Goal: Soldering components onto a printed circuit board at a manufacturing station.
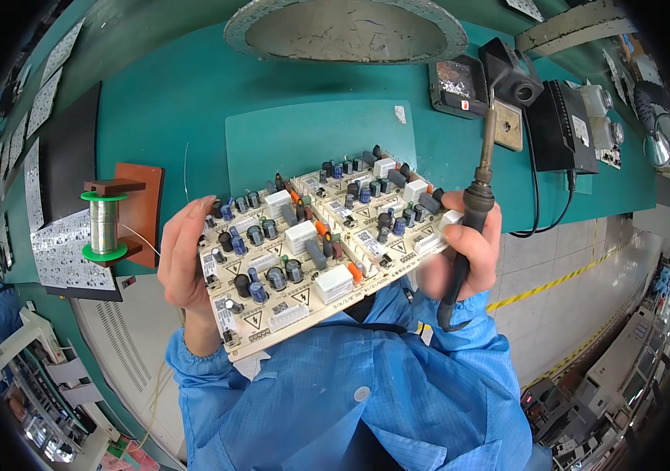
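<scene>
A cream-coloured circuit board panel (315,311) is held up, tilted, above the near side of the bench. Rows of capacitors, white block-shaped parts and small orange parts cover it. My left hand (186,263) is closed around its left edge, with the fingertips at the far left corner. At the right edge, my right hand (476,255) grips the panel and also holds a soldering iron (479,198). The iron's black handle crosses this hand, and its metal tip points away from me. Part of the right hand is hidden behind the handle.
A solder wire spool (105,226) stands left on a brown holder (151,188). Far right are a soldering iron stand (511,74), a sponge tray (510,129) and a black soldering station (558,129) with cables. A large round hood (347,31) overhangs the green mat (272,129).
</scene>
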Available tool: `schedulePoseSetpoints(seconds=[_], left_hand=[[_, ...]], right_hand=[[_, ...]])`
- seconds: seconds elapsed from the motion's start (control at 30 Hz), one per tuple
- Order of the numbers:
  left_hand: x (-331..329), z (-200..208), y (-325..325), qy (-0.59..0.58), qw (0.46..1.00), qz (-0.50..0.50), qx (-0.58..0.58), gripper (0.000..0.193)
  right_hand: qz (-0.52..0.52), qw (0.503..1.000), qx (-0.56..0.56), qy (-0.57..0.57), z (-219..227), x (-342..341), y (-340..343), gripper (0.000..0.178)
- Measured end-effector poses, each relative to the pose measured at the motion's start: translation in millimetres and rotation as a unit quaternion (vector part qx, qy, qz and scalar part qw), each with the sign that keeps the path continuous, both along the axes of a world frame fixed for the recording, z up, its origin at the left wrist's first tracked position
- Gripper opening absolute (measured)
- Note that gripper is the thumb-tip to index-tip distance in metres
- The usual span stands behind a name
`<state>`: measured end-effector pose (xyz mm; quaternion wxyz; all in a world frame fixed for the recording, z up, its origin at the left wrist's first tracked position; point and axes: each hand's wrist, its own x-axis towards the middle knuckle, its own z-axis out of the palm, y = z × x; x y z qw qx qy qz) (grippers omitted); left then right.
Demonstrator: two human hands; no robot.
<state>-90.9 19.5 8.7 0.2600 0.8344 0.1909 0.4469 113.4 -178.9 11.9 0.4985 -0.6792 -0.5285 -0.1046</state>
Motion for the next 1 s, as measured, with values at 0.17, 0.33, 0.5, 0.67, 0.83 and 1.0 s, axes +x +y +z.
schedulePoseSetpoints(seconds=[0.17,0.33,0.5,0.67,0.83,1.0], left_hand=[[0.0,-0.8,0.3,0.008,1.0,0.003,0.013,0.044],[-0.8,0.2,-0.5,0.009,1.0,0.001,0.025,0.043],[2.4,9.9,-0.7,0.018,0.998,-0.013,0.056,0.042],[2.3,15.4,-3.6,0.032,0.996,-0.021,0.08,0.043],[1.6,15.6,-5.9,0.027,0.995,-0.014,0.093,0.041],[3.1,17.2,-7.0,0.025,0.996,-0.018,0.085,0.04]], right_hand=[[0.006,1.0,-0.002,0.003,1.0,-0.1,-1.2,0.036],[0.009,1.0,0.002,0.014,0.3,-0.1,-3.5,0.038],[0.025,0.997,-0.01,0.072,4.1,-0.8,-11.2,0.049],[0.08,0.991,0.008,0.105,17.8,-14.9,-16.6,0.049],[0.102,0.989,-0.035,0.096,29.8,-20.1,-17.1,0.047],[0.083,0.985,0.027,0.146,23.7,-29.4,-16.9,0.049]])
